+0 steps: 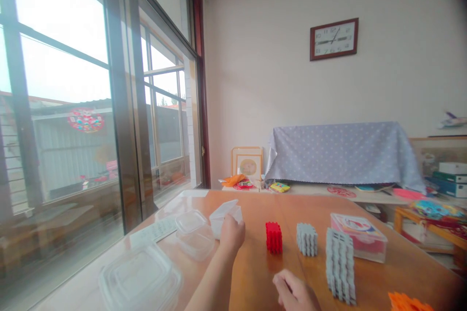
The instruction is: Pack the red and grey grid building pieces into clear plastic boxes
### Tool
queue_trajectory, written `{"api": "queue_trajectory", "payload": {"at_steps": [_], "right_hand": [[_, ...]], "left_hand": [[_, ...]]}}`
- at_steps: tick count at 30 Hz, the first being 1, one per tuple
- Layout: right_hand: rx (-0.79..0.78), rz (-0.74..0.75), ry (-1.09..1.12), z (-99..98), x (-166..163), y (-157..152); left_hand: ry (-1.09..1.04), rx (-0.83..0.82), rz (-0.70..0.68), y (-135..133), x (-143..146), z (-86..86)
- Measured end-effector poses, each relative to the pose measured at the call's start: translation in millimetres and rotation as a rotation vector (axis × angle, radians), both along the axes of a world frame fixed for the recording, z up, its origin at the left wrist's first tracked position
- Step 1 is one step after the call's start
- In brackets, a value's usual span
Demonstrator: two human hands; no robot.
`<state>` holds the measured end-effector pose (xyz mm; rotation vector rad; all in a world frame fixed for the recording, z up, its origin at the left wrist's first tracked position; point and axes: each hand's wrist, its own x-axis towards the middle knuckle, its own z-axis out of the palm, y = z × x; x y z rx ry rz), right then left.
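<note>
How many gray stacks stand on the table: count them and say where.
2: the shorter gray stack stands right of the red stack; the taller gray stack stands nearer the camera, partly in front of the lidded box. No others show.

White translucent box [216,223]: held at its right side, looks tilted, base contact can't be told; left of the red stack [274,238], well apart. Red stack: notched edges, standing upright. Short grey stack [307,239]: similar ridged sides, upright, near red stack, right side. Tall grey stack [340,266]: standing farther right of red stack, closer to camera.
</note>
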<state>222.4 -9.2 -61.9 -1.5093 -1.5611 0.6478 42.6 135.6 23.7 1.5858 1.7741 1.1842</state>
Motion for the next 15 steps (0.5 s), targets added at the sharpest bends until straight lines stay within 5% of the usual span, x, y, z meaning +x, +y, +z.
{"api": "queue_trajectory", "payload": {"at_steps": [8,15], "right_hand": [[0.049,0.001,0.013,21.0,-3,-18],[0.161,-0.156,0.104,45.3,5,-33]], "left_hand": [[0.034,0.038,-0.127,-68,8,-4.3],[-0.031,0.103,-0.255,-169,14,-8.3]]}}
